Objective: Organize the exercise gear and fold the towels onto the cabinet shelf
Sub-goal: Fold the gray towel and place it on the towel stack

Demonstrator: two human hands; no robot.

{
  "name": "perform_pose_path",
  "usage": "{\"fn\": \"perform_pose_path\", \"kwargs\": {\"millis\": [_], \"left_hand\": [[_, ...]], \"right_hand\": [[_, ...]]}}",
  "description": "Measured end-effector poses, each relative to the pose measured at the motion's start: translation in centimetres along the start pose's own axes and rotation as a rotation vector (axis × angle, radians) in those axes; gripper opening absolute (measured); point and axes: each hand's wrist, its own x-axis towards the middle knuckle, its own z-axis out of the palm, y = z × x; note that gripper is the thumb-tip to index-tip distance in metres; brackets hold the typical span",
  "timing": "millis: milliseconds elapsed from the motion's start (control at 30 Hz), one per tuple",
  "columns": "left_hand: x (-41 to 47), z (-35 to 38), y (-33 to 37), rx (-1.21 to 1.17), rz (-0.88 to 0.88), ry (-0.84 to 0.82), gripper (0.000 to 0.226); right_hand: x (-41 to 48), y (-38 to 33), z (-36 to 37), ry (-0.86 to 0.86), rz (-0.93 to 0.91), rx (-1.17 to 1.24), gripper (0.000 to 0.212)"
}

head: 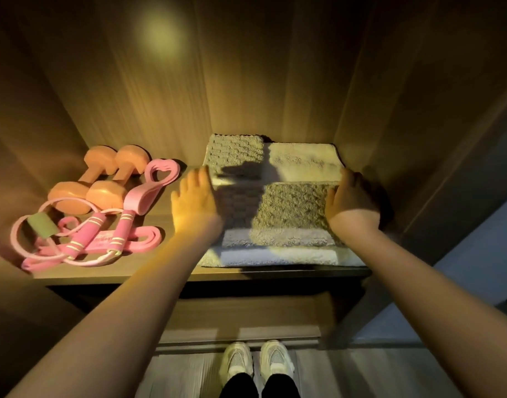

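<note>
Head view. Stacked on the right half of the cabinet shelf (171, 272), close to the right wall: folded towels (292, 205). Laid flat against the stack's left edge, left hand (196, 196), fingers straight, gripping nothing. Against its right edge, right hand (351, 199), likewise unclenched. Probably pressing inward to square the pile's sides. Grouped on the left, likely to keep gear separate from linen: orange dumbbells (102, 179) far, pink jump rope (82, 239) and pink bands (144, 241) near.

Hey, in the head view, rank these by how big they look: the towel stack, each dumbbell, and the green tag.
1. Towel stack: largest.
2. Left dumbbell and right dumbbell: look alike, so unranked.
3. Green tag: smallest.
</note>
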Motion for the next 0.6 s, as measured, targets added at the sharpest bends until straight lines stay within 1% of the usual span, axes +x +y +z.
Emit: {"fn": "perform_pose_path", "kwargs": {"millis": [33, 67, 133, 167, 200, 267, 367, 500, 600], "left_hand": [[-0.5, 0.0, 0.9, -0.045, 0.087, -0.017, 0.081], [-1.0, 0.3, 2.1, -0.055, 0.169, -0.065, 0.082], [-2.1, 2.0, 4.2, 0.034, 0.303, -0.206, 0.069], [-2.5, 2.8, 4.9, 0.064, 0.338, -0.262, 0.064], [-2.6, 3.5, 5.2, 0.083, 0.353, -0.301, 0.063], [-2.6, 4.3, 4.9, 0.125, 0.354, -0.323, 0.063], [-2.6, 4.7, 3.5, 0.173, 0.324, -0.303, 0.066], [-3.0, 4.0, 1.0, 0.186, 0.233, -0.263, 0.069], [-3.1, 3.2, -0.6, 0.201, 0.138, -0.276, 0.070]], "right_hand": [[-0.5, -0.4, -0.2, 0.006, -0.072, 0.017, 0.048], [-1.1, -0.8, -0.2, -0.070, -0.134, 0.048, 0.052], [-2.4, -1.7, 0.6, -0.371, -0.186, 0.084, 0.057], [-2.8, -1.7, 1.3, -0.470, -0.212, 0.063, 0.057], [-2.9, -1.6, 1.9, -0.499, -0.244, 0.023, 0.057], [-2.9, -1.2, 2.7, -0.492, -0.266, -0.027, 0.058], [-2.7, -0.5, 3.0, -0.491, -0.249, -0.045, 0.062], [-3.0, 0.3, 3.0, -0.478, -0.197, -0.046, 0.066], [-3.4, 1.0, 2.3, -0.489, -0.131, -0.082, 0.066]]}}
